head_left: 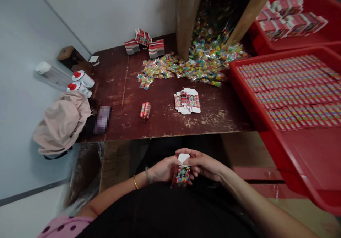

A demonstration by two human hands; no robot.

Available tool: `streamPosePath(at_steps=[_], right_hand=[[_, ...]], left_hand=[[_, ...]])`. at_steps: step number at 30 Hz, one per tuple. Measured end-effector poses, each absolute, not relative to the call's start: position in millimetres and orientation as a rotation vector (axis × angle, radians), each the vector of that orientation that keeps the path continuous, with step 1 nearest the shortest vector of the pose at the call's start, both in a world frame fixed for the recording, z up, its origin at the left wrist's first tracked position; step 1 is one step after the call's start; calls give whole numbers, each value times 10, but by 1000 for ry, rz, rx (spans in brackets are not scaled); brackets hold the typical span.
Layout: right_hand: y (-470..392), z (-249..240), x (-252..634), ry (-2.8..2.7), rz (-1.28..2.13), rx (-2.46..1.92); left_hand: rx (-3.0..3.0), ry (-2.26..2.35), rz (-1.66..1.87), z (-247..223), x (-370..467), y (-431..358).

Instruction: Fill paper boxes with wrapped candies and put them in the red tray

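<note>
Low in front of my body, below the table's front edge, both hands hold a small printed candy box (182, 176) with its white end flap raised. My left hand (165, 169) wraps round the box's left side. My right hand (204, 162) has its thumb at the flap and its fingers behind and beside the box. What is inside the box cannot be seen. On the table ahead lies a pile of flattened candy boxes (187, 101). Left of that pile, two closed red boxes (145, 110) stand side by side.
Wrapped candies (197, 66) spill across the back from a wooden-framed opening. Stacks of flat cartons (144, 43) lean by the wall. A red tray (286, 142) with rows of boxes juts past the table at right. Bottles (82, 78) and a beige cap (64, 119) sit left.
</note>
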State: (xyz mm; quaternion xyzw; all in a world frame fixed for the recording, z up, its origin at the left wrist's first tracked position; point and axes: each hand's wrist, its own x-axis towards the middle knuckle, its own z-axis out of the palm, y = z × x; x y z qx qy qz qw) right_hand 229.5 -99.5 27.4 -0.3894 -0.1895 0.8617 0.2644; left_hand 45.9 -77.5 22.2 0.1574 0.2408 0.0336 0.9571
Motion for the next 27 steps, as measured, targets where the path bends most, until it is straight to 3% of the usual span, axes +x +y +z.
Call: streamPosePath(at_steps=[2,7,19,27], right_hand=[[-961,292,2284,-742,2304,-1103],[-962,338,2210,-1123,1851,-1320],[-993,302,2224,-998,1862,-1430],[-1160,328,2311,-1515,1533,-1274]], left_hand=[[317,507,68,196,449,-769],[279,566,124,103,404,-741],[584,621,88,94,305,-832],[513,741,153,107,316,-896]])
